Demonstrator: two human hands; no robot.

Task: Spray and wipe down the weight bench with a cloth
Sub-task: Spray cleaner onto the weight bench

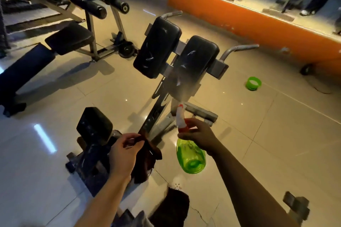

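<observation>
The right hand point(200, 134) curls round the neck of a translucent green plastic spray bottle point(191, 156), whose white and red nozzle points up and away at the black padded weight bench point(195, 59) just beyond, its long axis tilted. Mist hangs off the nozzle. The left hand point(123, 153) pinches a dark brown cloth point(147, 160), which dangles beside the bottle.
</observation>
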